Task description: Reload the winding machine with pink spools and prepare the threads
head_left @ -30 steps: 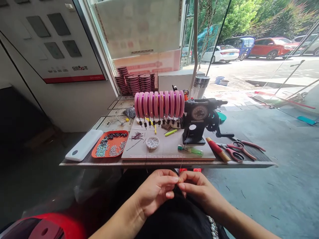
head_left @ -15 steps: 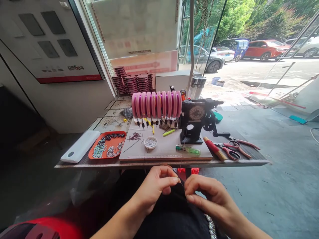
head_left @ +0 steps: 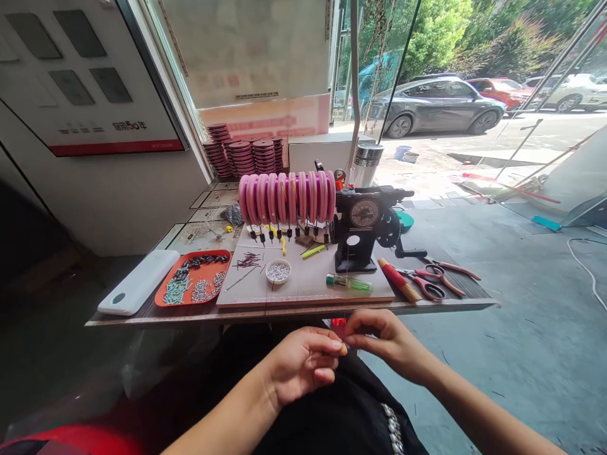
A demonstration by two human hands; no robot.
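Above my lap, in front of the table edge, my left hand (head_left: 303,363) pinches thumb and finger together, palm turned upward. My right hand (head_left: 386,341) is also pinched, its fingertips almost meeting the left ones. A thin line seems to run between the two pinches; its ends and anything tiny on it are hidden by the fingers. Behind the hands on the board stands a black hand-cranked winder (head_left: 358,230) with pink spools (head_left: 287,199) on its shaft. Short black pieces hang on lines beneath the spools.
An orange tray (head_left: 192,278) of small parts lies left, beside a white case (head_left: 140,282). A white bowl (head_left: 278,272) of beads and a green screwdriver (head_left: 349,283) lie on the board (head_left: 303,294). Scissors (head_left: 429,287) and a red-handled tool (head_left: 399,280) lie right.
My hands have come closer, the fingertips now nearly touching. The right hand has moved up and left. The view has shifted slightly to the right, and a grey car has moved across outside.
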